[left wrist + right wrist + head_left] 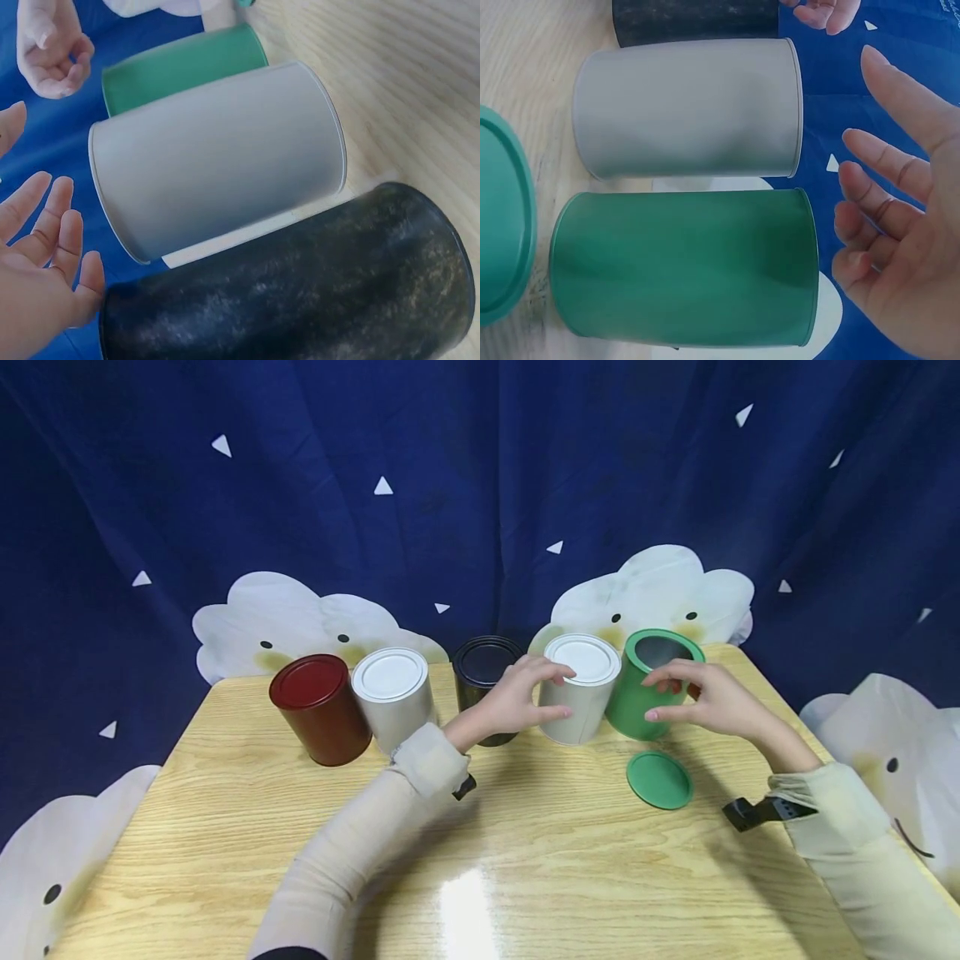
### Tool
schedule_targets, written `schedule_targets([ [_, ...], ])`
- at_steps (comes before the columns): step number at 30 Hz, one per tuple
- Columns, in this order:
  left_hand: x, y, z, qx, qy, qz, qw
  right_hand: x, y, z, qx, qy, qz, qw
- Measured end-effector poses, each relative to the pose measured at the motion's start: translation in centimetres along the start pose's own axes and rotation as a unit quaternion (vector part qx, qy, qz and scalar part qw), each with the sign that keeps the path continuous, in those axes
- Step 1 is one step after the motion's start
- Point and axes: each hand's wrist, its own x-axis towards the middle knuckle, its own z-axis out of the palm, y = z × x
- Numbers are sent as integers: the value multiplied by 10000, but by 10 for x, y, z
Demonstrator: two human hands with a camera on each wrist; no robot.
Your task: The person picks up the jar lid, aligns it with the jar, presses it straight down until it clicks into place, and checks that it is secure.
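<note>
My left hand [522,695] is held with fingers spread beside a lidded white can [581,693]; nothing is in its grasp. In the left wrist view its fingers [46,238] are loosely bent near the can's top end. My right hand [708,697] reaches toward a green can [630,706] whose top is uncovered and dark inside. Its relaxed fingers [885,161] hold nothing and stand near the green can's rim. A round green lid [659,780] lies flat on the table in front of the green can.
A black can [483,672] stands left of the lidded white can, partly behind my left hand. Further left are another white can [392,685] and a dark red can [322,714], both lidded. All stand along the back of the wooden table [570,877], before a blue curtain [465,485].
</note>
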Motion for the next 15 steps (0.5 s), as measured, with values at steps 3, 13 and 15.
schedule_targets([
  [3, -1, 3, 3, -100, -51, 119, 9999, -5, 1, 0, 21, -1, -28, 10000],
  [13, 1, 8, 21, -626, -258, 365, 9970, -20, -7, 6, 140, -152, 33, 9998],
  [15, 0, 8, 27, -767, -334, 310, 9960, -21, -14, 5, 174, -220, 35, 9996],
])
